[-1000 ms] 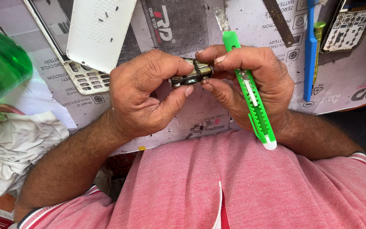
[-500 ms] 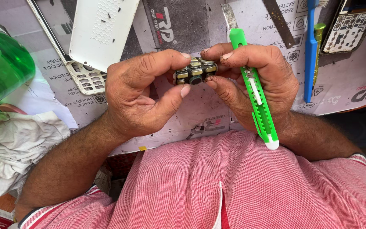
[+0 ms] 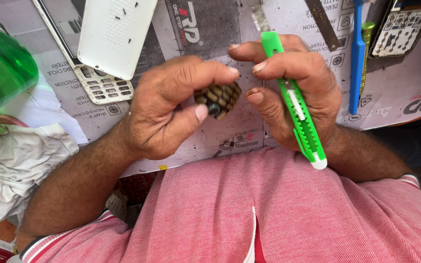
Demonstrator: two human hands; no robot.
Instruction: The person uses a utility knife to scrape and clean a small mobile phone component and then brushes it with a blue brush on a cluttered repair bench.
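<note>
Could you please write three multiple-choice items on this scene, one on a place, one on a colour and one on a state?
1. Where does the white phone cover lie?
A. On the paper-covered bench, beyond the left hand
B. On the person's lap
C. In the right hand

2. What colour is the utility knife?
A. Blue
B. Green and white
C. Red

3. How is the small dark keypad piece held?
A. Lying loose on the bench
B. Pinched between the left hand's thumb and fingers
C. Wrapped in the cloth

Answers:
1. A: the cover lies on the bench above the left hand, partly over a keypad frame.
2. B: its body is bright green with a white slider and end cap, gripped in the right hand.
3. B: the left thumb presses it from below and the fingers close over it.
</note>
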